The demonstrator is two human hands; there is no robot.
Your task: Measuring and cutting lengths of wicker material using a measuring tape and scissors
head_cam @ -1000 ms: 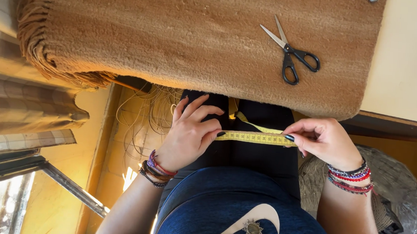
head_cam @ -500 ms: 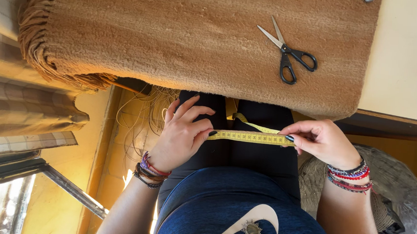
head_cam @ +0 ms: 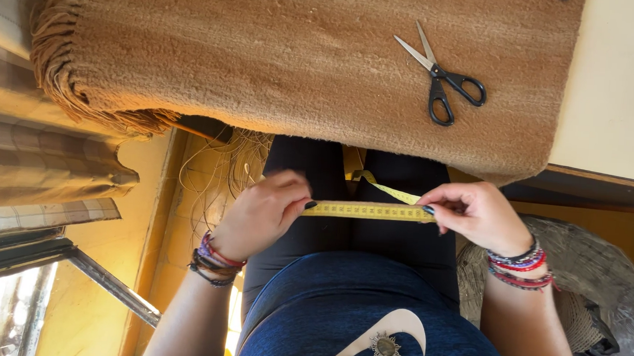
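A yellow measuring tape (head_cam: 368, 211) is stretched flat between both hands above my lap. My left hand (head_cam: 265, 213) pinches its left end with the fingers curled in. My right hand (head_cam: 476, 213) pinches its right end, and a loose length of tape loops up behind toward the table edge. Both wrists carry several bracelets. A brown woven cloth (head_cam: 287, 59) with a fringe on its left side covers the table ahead. Black-handled scissors (head_cam: 444, 79) lie on the cloth, blades apart, well beyond my right hand.
The pale tabletop (head_cam: 623, 87) shows bare to the right of the cloth. A checked curtain (head_cam: 31, 168) hangs at the left beside a window frame. A wicker basket (head_cam: 603, 291) sits low on the right. Loose threads hang under the fringe.
My left hand's fingers, spread before, have curled onto the tape's end. The tape stays taut between both hands.
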